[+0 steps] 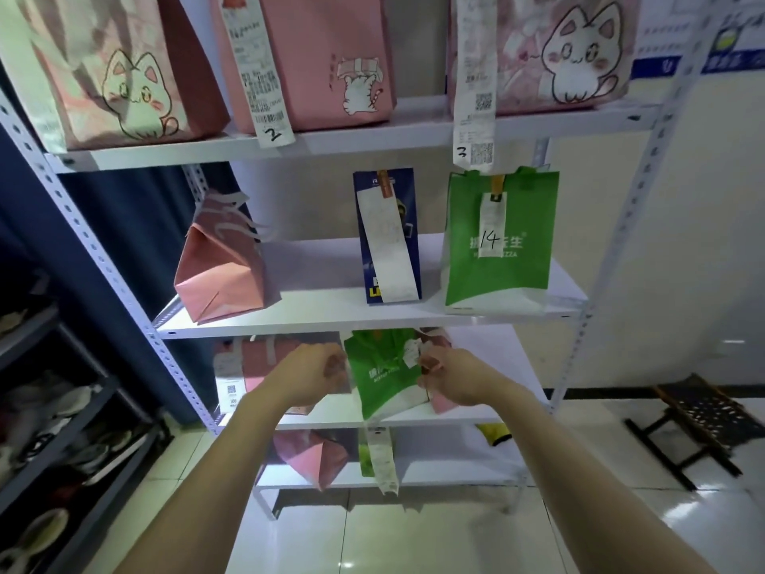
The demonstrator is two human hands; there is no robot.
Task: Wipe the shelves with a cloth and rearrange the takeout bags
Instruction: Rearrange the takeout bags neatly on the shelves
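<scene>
Green bag: on the third shelf down, tilted, between both hands. Left hand: fingers curled, gripping the bag's left edge. Right hand: fingers curled at its right edge beside a white receipt, seemingly pinching the bag, though blur obscures contact. Shelf above: leaning pink bag, blue bag, bag marked 14.

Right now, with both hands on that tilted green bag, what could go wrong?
The green bag, held by the left hand and right hand, leans over the shelf edge; it might slide off if released. Its receipt, near the right hand, could tear.
</scene>
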